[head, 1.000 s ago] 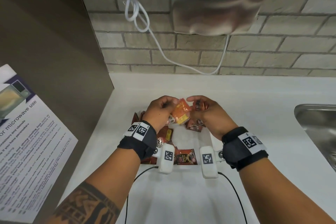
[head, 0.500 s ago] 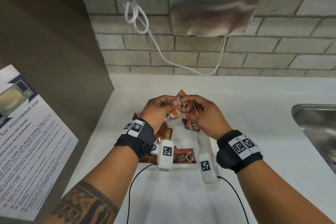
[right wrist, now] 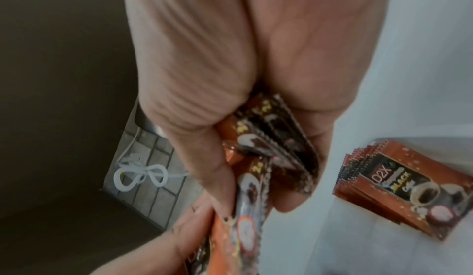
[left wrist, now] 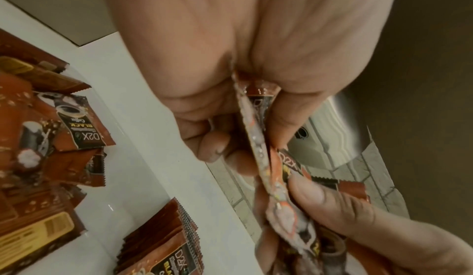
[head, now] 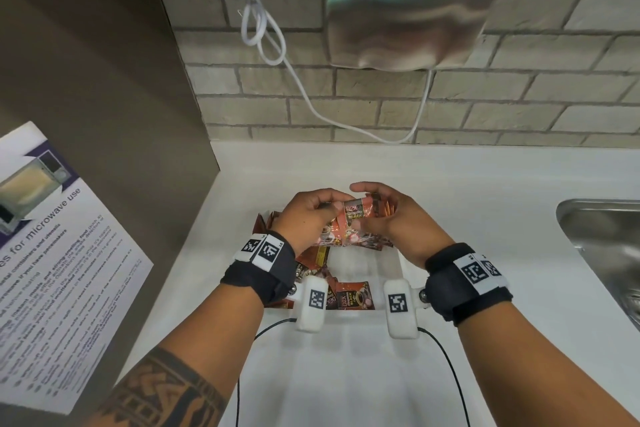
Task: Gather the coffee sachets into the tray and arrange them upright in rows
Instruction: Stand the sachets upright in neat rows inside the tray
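The white worktop point(head: 485, 218) carries one shallow white tray point(head: 388, 263), which sits right in front of the person, between a brown cabinet side on the left and one steel sink point(head: 602, 239) on the right. Over the far end of the tray, the left hand point(head: 308, 218) and the right hand point(head: 401, 222) meet around the coffee sachets point(head: 356, 215): the left pinches one sachet edge-on between thumb and fingers, and the right holds a small fanned stack of roughly four, though the wrist view is too blurred to count them surely. One neat upright-leaning row point(right wrist: 399, 188) of sachets already stands in the tray, too tightly packed to count, and a loose heap point(left wrist: 46, 137) lies along the tray's left side, perhaps eight or more, overlapping. The step in hand looks like adding the single sachet to the stack held by the right hand. To do it well, I would turn the printed face the same way as the others, line up the serrated top edges before closing the thumb over it, and keep the stack square so that it can go down as one block beside the standing row; the slick foil will likely slide if the hold is light.
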Demonstrator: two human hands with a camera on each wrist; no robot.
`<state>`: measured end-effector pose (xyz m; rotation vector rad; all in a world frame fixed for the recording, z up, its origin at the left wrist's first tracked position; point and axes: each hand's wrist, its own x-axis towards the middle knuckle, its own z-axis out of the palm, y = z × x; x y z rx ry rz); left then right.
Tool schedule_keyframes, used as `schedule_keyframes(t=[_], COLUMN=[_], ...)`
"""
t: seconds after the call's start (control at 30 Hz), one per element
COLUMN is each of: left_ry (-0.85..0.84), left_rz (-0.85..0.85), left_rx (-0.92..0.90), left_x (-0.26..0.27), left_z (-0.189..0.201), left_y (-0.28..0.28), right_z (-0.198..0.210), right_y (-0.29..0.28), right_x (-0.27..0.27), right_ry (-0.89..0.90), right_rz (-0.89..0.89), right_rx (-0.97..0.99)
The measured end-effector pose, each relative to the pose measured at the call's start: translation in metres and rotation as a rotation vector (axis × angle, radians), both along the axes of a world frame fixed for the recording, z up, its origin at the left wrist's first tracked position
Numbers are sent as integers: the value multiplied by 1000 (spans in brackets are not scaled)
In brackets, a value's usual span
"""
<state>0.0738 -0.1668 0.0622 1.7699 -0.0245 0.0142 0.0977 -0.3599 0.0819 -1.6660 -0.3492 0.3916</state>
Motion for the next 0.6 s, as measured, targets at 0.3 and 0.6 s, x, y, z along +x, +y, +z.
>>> schedule_keyframes(t=[0.3,0.6], left_ry=[-74,-47], left_rz=[157,47], left_rx=[-50,-258], left_x=[1,-4], left_z=[-3,7], left_y=[4,-16], right_z=[0,0], right_y=[-2,8], right_x=[2,-5], right_ry=[186,176], right_rz=[-90,113], right_rx=[279,51])
